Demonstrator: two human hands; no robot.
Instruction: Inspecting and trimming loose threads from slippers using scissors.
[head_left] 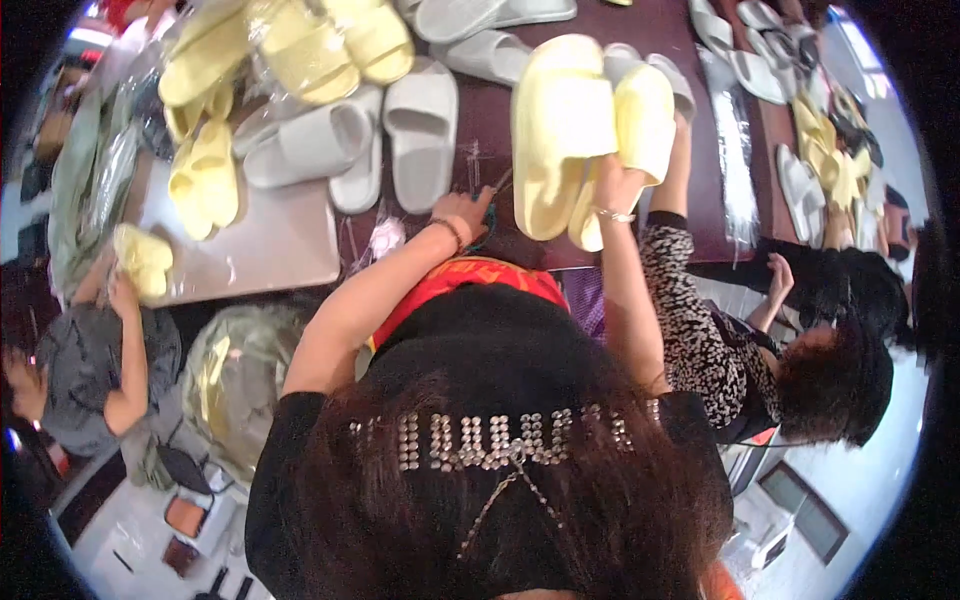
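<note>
A dark maroon worktop (pixel 490 130) fills the upper frame, with grey slippers (pixel 420 125) at upper centre, yellow slippers (pixel 205 175) on a grey board (pixel 270 245) at upper left.

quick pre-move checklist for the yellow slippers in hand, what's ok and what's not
1. Right hand grips the yellow slippers: ok.
2. Both slippers held together as a pair: ok.
3. Left hand free, resting at the table edge: ok, though whether it pinches something small cannot tell.
4. Bare table in front of the left hand: ok.
5. Neighbour's arm close beside the held pair: not ok.
6. Grey slippers lie apart from the held pair: ok.
</note>
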